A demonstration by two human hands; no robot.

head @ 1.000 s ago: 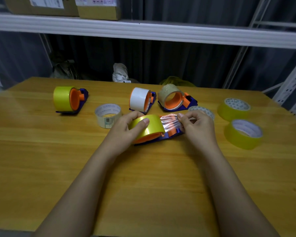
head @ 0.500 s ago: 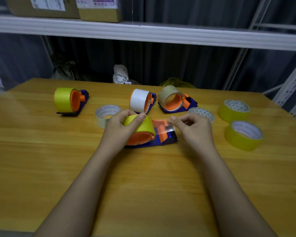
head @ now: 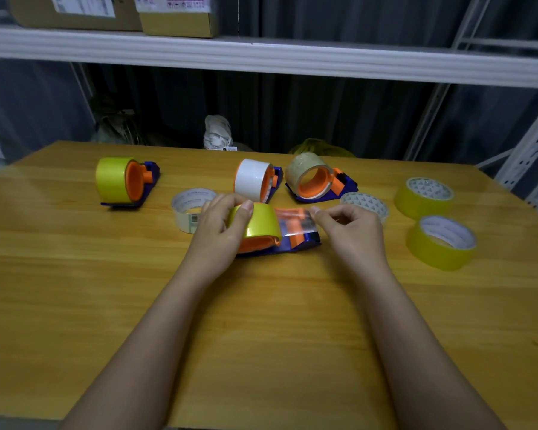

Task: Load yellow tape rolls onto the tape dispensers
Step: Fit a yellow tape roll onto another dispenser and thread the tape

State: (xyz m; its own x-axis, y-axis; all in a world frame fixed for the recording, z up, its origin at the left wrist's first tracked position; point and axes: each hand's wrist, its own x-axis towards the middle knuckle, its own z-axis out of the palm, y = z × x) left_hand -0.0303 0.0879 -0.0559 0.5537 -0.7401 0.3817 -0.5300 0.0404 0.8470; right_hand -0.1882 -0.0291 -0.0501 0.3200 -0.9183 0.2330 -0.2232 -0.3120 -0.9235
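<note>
Left hand (head: 219, 226) still gripping yellow tape roll (head: 258, 223), right hand (head: 350, 232) still pinching pulled tape end (head: 295, 220), now shorter

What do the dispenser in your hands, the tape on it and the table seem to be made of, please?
The dispenser looks like moulded plastic, blue base and orange hub, matte and evenly coloured. The yellow tape looks like glossy plastic film: it shines, and the strip pulled from it is see-through. The table looks like varnished wood or wood-look laminate, with grain lines and a soft sheen.
</note>
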